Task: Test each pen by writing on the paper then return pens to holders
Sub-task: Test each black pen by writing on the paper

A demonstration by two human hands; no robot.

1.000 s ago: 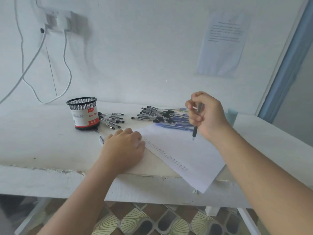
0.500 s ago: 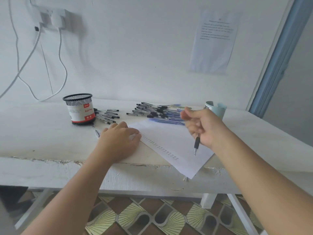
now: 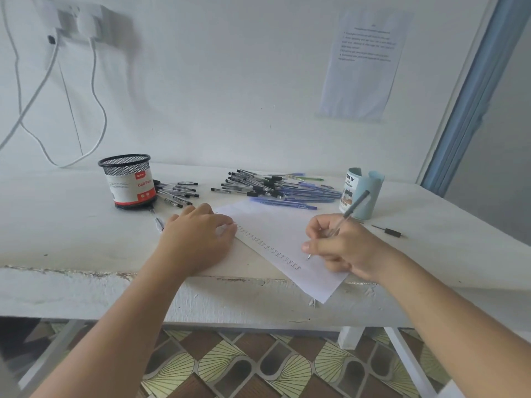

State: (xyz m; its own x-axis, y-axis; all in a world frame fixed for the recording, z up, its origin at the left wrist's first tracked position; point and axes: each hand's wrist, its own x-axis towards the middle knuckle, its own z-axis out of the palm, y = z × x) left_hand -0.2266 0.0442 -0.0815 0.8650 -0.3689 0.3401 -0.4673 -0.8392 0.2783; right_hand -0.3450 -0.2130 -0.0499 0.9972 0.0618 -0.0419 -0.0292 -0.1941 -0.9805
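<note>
Since the earlier frames my right hand (image 3: 342,248) has come down from mid-air onto the paper (image 3: 275,225), right of centre in the frame; its fingers and thumb pinch the pen (image 3: 349,211) in a writing grip, tip touching the sheet just beside the lower end of the row of marks (image 3: 270,248), barrel slanting up and right across the blue holder (image 3: 363,193). My left hand (image 3: 198,234) stays left of centre; palm down, fingers relaxed and slightly bent, fingertips pressing the paper's upper left corner, holding nothing. The paper lies askew on the table (image 3: 57,225); its lower corner overhangs the front edge. Above the sheet, at centre frame, the pile of pens (image 3: 275,188) lies loose on the table; black-capped ones to the left, blue ones to the right, one green at the back. The mesh holder (image 3: 128,180), upright with a red and white label, stands at centre left; a smaller group of pens (image 3: 178,192) lies just beside its right side; a stray pen (image 3: 157,219) lies between its base and my left hand. The blue holder stands upright at the right end of the pile; whether either holder contains pens I cannot tell. A short dark part (image 3: 389,231) lies on the table right of my right hand. A printed notice (image 3: 365,64) hangs on the wall at upper right; a socket (image 3: 77,21) with white cables (image 3: 97,96) occupies the upper left; patterned floor tiles (image 3: 244,366) run along the bottom.
</note>
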